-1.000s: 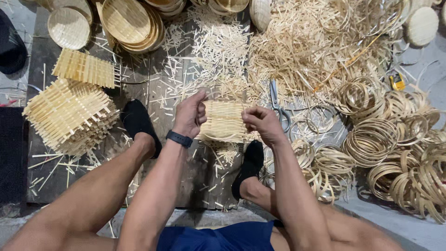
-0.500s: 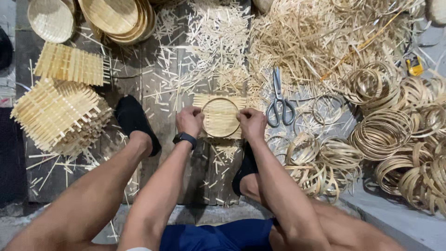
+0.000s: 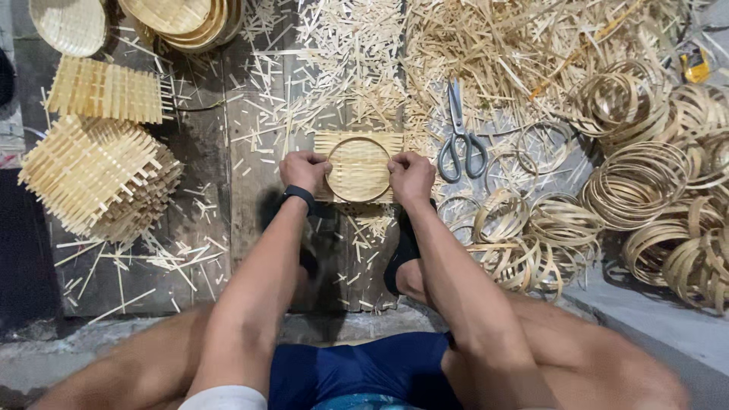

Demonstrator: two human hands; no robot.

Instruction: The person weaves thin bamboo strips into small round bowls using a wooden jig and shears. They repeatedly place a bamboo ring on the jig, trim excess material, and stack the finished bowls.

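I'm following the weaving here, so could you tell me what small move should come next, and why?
Probably press the ring down evenly into the mat: the left hand and right hand grip its opposite sides, and it lies centred on the flat mat.

Floor (image 3: 205,250) under me, littered with bamboo.
Woven mat (image 3: 358,168) at my hands, scissors (image 3: 459,140) beside, rings (image 3: 638,182) right, mat stack (image 3: 99,178) left, offcuts (image 3: 334,68) everywhere.
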